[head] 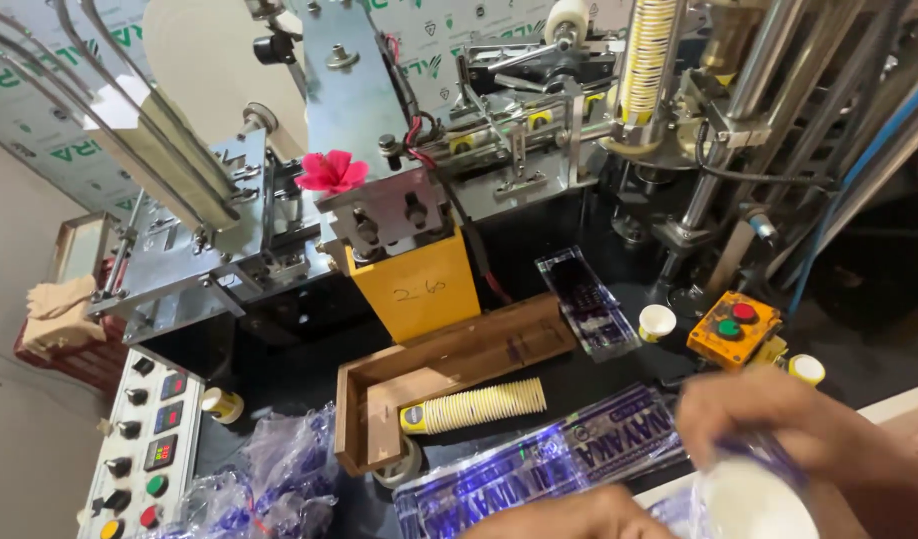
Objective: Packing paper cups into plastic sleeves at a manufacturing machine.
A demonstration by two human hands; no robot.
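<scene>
My right hand [778, 424] is at the lower right, blurred, with its fingers wrapped round the end of a stack of white paper cups [753, 499] inside a clear printed plastic sleeve. My left hand [569, 517] shows only partly at the bottom edge, on or next to a flat clear plastic sleeve with blue print [539, 464]. Just beyond, a stack of yellow-patterned paper cups [474, 406] lies on its side in a wooden tray [429, 364].
A metal cup-forming machine [399, 150] fills the back, with a vertical cup stack [646, 60] and a pink flower [331, 172]. A control panel with buttons [144, 449] is at lower left, crumpled plastic bags [269, 479] beside it. An orange button box [733, 327] and loose single cups [656, 321] sit right.
</scene>
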